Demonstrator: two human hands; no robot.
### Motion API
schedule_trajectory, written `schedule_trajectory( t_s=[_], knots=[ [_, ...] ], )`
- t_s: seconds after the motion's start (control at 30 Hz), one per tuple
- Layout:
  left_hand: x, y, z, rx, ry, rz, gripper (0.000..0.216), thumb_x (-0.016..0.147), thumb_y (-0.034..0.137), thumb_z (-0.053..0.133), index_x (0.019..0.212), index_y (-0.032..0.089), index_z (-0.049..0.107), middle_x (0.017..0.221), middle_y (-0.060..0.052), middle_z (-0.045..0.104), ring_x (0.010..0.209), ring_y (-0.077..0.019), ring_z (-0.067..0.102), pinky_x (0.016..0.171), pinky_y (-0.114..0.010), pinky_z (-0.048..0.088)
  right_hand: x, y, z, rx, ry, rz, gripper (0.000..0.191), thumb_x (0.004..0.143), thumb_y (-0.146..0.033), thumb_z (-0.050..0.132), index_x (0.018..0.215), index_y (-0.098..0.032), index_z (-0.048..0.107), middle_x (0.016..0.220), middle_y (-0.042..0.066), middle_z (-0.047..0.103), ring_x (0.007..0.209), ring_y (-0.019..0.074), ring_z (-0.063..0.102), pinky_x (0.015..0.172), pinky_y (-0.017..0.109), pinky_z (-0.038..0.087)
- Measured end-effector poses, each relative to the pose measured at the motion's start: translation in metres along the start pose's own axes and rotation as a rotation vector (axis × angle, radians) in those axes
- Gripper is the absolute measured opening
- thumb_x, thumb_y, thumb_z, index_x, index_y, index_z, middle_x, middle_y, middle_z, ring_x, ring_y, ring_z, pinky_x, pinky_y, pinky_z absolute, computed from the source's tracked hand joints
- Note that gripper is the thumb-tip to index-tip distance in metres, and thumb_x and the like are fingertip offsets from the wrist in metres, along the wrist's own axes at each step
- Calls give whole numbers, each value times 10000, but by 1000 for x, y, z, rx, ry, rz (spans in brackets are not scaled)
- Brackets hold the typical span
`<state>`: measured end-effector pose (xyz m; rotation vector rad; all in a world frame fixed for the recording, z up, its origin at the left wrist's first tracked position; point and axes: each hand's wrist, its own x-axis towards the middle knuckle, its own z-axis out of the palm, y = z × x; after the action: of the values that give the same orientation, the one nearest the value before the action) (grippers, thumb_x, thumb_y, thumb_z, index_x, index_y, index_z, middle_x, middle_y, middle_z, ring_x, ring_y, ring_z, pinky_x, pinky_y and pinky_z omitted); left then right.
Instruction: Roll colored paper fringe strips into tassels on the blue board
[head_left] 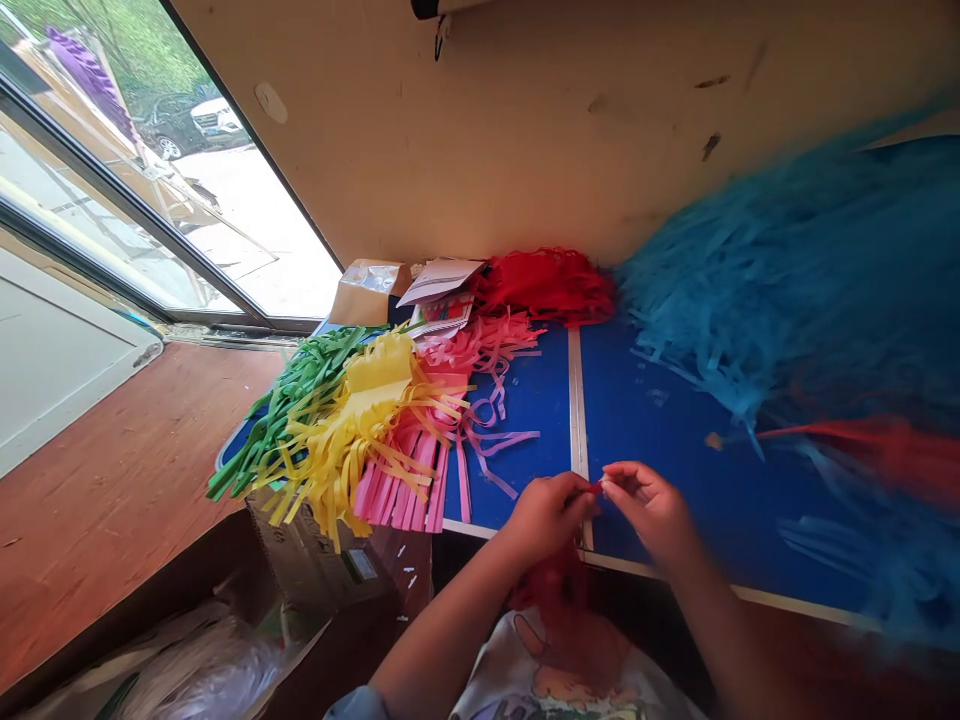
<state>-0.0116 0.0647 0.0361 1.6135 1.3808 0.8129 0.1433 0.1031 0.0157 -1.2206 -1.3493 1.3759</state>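
Over the front edge of the blue table (pixel 517 460), my left hand (pixel 549 515) is closed around the twisted top of a red paper tassel (pixel 559 592). Its blurred strips hang down in front of my shirt. My right hand (pixel 649 508) pinches the tip of the same red twist, thumb against index finger. To the left lie fringed paper bundles in pink (pixel 409 475), yellow (pixel 367 395) and green (pixel 307 385). A finished-looking red tassel (pixel 870 440) with a pointed end rests on the right.
A large heap of blue fringe (pixel 757 270) covers the right side. Red fringe (pixel 551 285), paper cards (pixel 442 280) and a brown paper packet (pixel 370 290) lie along the wall. An open cardboard box (pixel 322 560) stands on the floor at lower left, below the window.
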Motion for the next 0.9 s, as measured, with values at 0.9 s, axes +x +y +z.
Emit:
schedule_trajectory(
  t_s=[0.9],
  knots=[
    [-2,-5,2,-91,36,-6,220,873,276,434,849,169,625,746,-15,688,693,-133,640,661,-215,470,1,1,-1,-70,-115,-158,126,671,-345,677,698,-223,692,751,37,649,712,159,603,650,265,504]
  ],
)
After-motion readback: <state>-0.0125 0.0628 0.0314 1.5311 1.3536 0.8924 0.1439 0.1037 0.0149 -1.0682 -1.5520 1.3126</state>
